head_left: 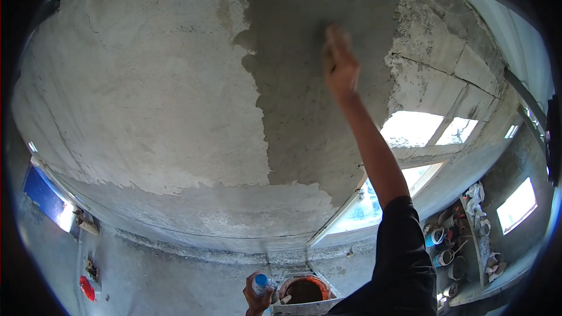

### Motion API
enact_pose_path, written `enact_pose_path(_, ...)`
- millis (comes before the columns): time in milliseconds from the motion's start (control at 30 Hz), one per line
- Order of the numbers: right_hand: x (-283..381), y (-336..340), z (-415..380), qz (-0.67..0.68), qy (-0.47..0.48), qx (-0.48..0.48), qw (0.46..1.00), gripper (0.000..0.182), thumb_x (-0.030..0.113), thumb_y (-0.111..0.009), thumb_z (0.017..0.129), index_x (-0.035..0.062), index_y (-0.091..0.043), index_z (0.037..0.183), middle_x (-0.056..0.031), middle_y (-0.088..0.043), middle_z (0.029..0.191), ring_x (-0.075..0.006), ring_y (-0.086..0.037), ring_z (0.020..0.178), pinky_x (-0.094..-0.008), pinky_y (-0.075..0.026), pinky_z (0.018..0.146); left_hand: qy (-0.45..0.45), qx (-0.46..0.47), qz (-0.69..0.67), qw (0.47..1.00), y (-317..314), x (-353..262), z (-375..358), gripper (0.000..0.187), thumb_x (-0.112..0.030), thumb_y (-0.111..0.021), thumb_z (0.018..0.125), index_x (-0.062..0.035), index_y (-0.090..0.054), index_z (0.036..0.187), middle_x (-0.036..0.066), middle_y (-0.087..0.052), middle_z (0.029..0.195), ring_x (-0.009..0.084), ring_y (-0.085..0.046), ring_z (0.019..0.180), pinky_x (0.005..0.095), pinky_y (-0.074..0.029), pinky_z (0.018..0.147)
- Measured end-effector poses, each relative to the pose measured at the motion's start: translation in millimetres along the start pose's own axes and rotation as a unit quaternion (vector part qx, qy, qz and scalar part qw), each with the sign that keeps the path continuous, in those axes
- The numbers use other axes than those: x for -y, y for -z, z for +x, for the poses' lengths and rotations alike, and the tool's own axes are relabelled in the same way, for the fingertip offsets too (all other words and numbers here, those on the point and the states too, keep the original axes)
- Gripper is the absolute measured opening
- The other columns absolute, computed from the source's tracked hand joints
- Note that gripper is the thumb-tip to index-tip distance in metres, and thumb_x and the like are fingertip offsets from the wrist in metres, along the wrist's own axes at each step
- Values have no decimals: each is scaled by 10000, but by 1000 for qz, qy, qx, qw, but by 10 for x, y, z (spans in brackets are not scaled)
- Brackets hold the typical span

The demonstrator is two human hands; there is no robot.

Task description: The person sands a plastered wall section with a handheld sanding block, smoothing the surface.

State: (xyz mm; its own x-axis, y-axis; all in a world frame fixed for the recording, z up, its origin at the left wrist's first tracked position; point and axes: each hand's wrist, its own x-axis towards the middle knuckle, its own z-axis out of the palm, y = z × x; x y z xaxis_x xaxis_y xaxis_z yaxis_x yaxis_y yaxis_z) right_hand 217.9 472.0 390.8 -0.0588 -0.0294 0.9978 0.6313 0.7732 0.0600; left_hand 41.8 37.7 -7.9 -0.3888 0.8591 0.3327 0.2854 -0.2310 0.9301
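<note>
My left hand (254,302) is wrapped around a clear plastic bottle with a blue cap (261,281), low in the view. My right hand (341,67) is raised at arm's length in front of a dark, damp-looking band of plaster (304,111) on the wall. Motion smears its fingers, so I cannot make out whether they hold anything or touch the surface. Lighter, dry plaster (152,99) borders the dark band on the left with a ragged edge. Rough, cracked wall (433,52) lies to its right.
Beside the bottle, an orange-rimmed bucket (324,285) of dark grey mix stands on a platform. A window opening (363,205) lies behind my right arm. Several buckets (445,256) and a plank (473,240) are at the lower right. A red item (87,288) lies at the lower left.
</note>
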Motion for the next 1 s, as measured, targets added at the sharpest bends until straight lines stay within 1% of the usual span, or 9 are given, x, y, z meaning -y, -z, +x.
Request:
enact_pose_path(100,-123,-45,363,-85,16,-62,994,555,-13,-602,758,95,-491,1291,-129,-507,1297,-294,-487,1198,-404,-409,1008,18,14,9,1000,8,-32,8,630,-469,-678,765,18,-475,1108,53,-564,628,136,-560,512,282,-462,495)
enact_pose_path(200,-63,-274,26,-87,58,54,993,561,23,-611,762,104,-477,1301,-108,-493,1318,-285,-483,1204,-389,-412,1010,-4,-1,3,1000,-4,-122,15,628,-466,-680,763,17,-475,1108,50,-565,628,129,-558,522,277,-461,496)
enact_pose_path(300,205,-364,-690,-10,131,251,959,557,30,-624,756,116,-488,1290,-85,-496,1318,-264,-486,1205,-387,-437,989,58,13,-57,997,-25,-264,29,614,-446,-695,753,15,-481,1096,53,-568,637,128,-561,525,268,-466,502)
enact_pose_path(367,400,-192,-696,-15,126,245,961,544,34,-618,764,119,-492,1286,-80,-502,1312,-262,-495,1195,-385,-442,984,69,17,-11,997,-15,-169,-28,534,-317,-688,766,-26,-498,1171,124,-641,842,208,-625,762,349,-515,653)
enact_pose_path(600,-4,66,381,-73,38,4,997,493,-32,-579,781,78,-515,1257,-116,-515,1286,-280,-540,1132,-388,-453,969,102,27,-32,994,24,-258,-18,474,-248,-673,747,-34,-517,1141,125,-640,840,214,-621,744,358,-516,640)
enact_pose_path(700,-193,-42,254,-54,30,31,998,516,-23,-611,764,89,-515,1258,-104,-529,1276,-256,-537,1145,-383,-461,963,114,24,13,993,1,-130,-36,478,-248,-672,747,-34,-514,1144,121,-637,839,218,-612,741,363,-513,647)
enact_pose_path(833,29,-116,-551,-54,201,252,945,582,-2,-672,717,119,-514,1264,-86,-570,1225,-233,-554,1128,-342,-500,920,63,29,31,997,13,-115,-58,486,-266,-681,752,-21,-517,1138,118,-633,852,216,-602,763,361,-506,667)
enact_pose_path(867,102,-65,-530,-55,201,250,946,582,-2,-672,717,119,-514,1264,-86,-570,1225,-233,-554,1128,-342,-500,920,55,25,24,998,20,-119,-53,493,-277,-688,753,-16,-517,1135,119,-633,857,213,-601,773,358,-504,674)
enact_pose_path(1000,133,129,66,-32,73,40,996,566,-74,-604,726,134,-534,1248,-90,-577,1217,-257,-598,1056,-324,-528,860,58,16,-23,998,-6,-290,1,512,-310,-693,763,-9,-514,1137,123,-632,862,213,-600,778,356,-502,677)
